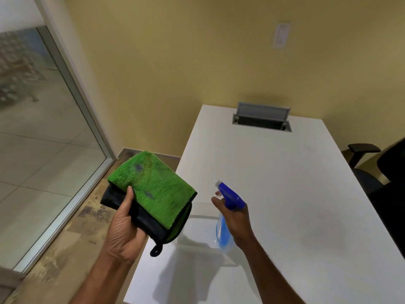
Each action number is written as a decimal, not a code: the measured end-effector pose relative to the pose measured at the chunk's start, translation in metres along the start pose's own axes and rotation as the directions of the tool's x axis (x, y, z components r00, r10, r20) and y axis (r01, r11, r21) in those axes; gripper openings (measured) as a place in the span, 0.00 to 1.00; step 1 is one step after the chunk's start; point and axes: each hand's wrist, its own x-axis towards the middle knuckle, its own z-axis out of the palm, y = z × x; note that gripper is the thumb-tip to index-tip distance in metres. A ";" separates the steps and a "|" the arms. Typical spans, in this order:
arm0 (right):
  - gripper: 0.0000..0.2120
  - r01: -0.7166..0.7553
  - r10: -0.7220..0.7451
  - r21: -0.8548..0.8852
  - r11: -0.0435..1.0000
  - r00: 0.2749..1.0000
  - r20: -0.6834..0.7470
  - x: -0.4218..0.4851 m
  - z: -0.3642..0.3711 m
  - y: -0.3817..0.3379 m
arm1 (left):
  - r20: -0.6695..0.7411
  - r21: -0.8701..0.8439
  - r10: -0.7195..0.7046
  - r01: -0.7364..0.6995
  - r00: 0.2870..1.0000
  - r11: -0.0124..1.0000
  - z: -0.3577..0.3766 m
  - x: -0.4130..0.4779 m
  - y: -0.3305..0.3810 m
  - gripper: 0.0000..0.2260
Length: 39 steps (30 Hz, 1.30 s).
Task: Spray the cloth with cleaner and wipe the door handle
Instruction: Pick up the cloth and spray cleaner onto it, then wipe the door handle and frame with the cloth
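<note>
My left hand [125, 227] holds a folded green cloth [153, 185] with a black underside and a black hanging loop, its green face turned up, thumb on top. A few darker spots show on the green pile. To the right, my right hand [235, 220] grips a clear spray bottle [223, 233] of blue liquid by its blue trigger head [230, 194], with the white nozzle aimed left at the cloth. The index finger lies on the trigger. A gap separates nozzle and cloth. No door handle is in view.
A white table [285, 194] fills the right side, with a grey cable hatch [262, 119] open near its far end. A black office chair [381, 172] stands at the right edge. A glass partition [43, 128] with a metal frame runs along the left. A yellow wall rises behind.
</note>
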 end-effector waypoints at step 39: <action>0.16 0.669 -0.656 -0.223 0.709 0.742 0.140 -0.154 0.212 -0.167 | 0.003 0.025 0.197 -0.197 0.980 0.980 0.030 -0.105 0.158 0.21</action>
